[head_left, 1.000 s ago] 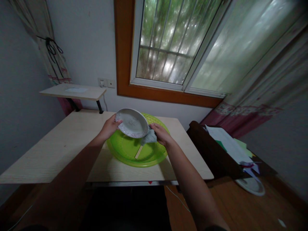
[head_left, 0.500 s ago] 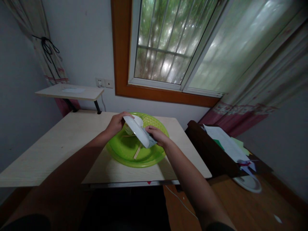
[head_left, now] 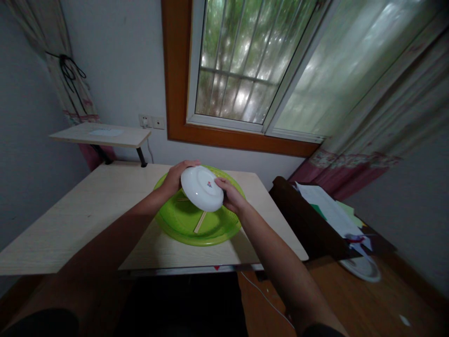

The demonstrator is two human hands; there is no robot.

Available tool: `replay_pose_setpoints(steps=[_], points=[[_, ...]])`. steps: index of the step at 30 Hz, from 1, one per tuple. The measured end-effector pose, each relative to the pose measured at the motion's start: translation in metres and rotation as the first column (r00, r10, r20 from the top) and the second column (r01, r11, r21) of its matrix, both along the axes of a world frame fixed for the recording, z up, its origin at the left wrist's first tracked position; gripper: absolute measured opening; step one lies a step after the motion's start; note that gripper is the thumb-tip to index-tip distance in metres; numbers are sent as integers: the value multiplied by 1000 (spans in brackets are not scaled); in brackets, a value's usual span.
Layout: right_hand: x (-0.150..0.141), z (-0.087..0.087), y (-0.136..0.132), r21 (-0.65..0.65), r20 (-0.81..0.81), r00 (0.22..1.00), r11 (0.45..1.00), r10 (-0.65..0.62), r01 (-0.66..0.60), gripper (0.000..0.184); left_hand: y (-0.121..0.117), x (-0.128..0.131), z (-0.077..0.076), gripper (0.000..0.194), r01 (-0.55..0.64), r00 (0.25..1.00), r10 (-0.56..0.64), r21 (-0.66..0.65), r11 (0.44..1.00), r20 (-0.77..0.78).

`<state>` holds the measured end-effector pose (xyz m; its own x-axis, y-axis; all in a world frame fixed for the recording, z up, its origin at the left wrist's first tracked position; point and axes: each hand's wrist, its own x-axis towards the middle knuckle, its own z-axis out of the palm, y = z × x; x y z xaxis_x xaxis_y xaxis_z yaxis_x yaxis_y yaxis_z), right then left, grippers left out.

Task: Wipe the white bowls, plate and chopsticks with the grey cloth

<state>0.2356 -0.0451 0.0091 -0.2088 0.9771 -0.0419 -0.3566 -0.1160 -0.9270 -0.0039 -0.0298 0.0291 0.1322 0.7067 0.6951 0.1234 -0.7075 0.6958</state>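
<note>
Gripping a glossy white round dish from opposite sides, the left hand curls over its upper-left rim and the right hand sets its thumb on the right edge. Tilted, its marked underside facing the camera, the dish is above a bright green round plastic basin. Pale, slender wooden chopsticks lie inside, on a light wood-grain table.

Shelf on table, back left corner. Basin on table, nearer right edge. Dish above basin; chopsticks in basin, apparently resting toward front rim.
</note>
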Motion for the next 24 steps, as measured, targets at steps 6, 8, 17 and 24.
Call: replay_pose_setpoints(steps=[6, 8, 17, 24], points=[[4, 3, 6, 35, -56, 975, 976, -213, 215, 62, 8, -1, -11, 54, 52, 998, -45, -259, 965, 32], [6, 3, 6, 88, -56, 967, 963, -249, 253, 63, 8, -3, -10, 60, 87, 995, -53, -431, 898, 90], [5, -4, 3, 244, 94, 948, 930, -305, 275, 70, -17, -25, 0, 55, 449, 893, -316, -695, 562, 321], [3, -10, 1, 335, 234, 947, 932, -222, 136, 69, -17, -30, -18, 49, 358, 934, -242, -698, 620, 264]])
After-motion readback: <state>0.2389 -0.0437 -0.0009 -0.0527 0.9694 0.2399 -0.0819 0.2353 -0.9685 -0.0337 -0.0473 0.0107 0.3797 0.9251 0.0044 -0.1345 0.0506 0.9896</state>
